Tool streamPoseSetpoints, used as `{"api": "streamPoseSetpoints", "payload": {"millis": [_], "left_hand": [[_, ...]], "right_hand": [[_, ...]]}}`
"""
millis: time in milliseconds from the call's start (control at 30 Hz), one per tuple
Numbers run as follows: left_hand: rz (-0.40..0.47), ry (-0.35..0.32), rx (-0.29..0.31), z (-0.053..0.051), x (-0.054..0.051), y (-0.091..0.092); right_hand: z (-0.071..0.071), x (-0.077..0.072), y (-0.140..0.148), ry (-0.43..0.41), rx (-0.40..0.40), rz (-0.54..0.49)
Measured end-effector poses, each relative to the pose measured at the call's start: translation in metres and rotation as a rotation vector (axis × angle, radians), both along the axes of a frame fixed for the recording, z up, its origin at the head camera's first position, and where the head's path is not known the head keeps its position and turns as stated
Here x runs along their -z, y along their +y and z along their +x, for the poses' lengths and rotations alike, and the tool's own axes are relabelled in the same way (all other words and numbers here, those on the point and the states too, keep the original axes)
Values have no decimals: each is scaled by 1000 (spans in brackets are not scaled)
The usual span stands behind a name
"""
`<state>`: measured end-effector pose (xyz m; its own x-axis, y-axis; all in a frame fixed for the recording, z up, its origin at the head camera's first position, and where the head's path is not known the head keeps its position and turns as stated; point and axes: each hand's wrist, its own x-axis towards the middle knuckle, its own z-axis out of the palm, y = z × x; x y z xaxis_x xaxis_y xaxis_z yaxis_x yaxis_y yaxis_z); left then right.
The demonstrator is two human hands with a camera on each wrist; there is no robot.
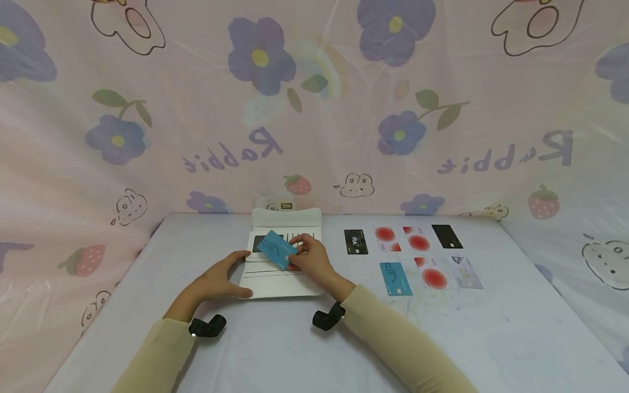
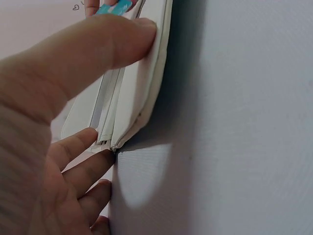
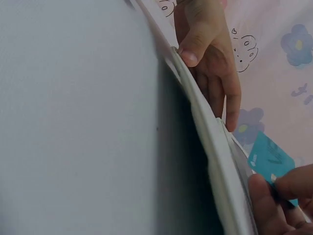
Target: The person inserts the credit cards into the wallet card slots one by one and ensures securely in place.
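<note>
Blue card (image 1: 275, 246) held over an unfolded white wallet (image 1: 280, 286) on the bench (image 1: 275, 349). The right hand (image 1: 314, 262) pinches the card between thumb and fingers at its right end; the remainder projects leftward from the fingertips. In the head view the long axis runs obliquely, from the grasped lower-right end to a free upper-left end, which points away from the person. The face lettered VIP is turned up. Whether the underside touches the wallet cannot be told. The left hand (image 1: 216, 279) is spread wide at the wallet's left edge: its thumb rests on the near corner, and its forefinger meets the same edge farther back, a broad gap between them. To the right of the right fingers, well apart, lie a black Vip card (image 1: 356, 242), three red-and-white cards (image 1: 385, 234), a plain black card (image 1: 447, 236), a silver card (image 1: 466, 272) and a second blue card (image 1: 395, 279), whose long axis runs away from the person, unlike the oblique pinched one.
</note>
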<state>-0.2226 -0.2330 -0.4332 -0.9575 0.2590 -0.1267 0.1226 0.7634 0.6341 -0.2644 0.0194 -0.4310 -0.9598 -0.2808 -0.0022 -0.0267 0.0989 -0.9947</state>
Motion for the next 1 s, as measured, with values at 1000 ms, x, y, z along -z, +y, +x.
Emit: {"api": "streamPoseSetpoints", "payload": {"millis": [1000], "left_hand": [[-6,8,-6,0,-1,1]], "right_hand": [[-5,11,-7,119,-9,119]]}}
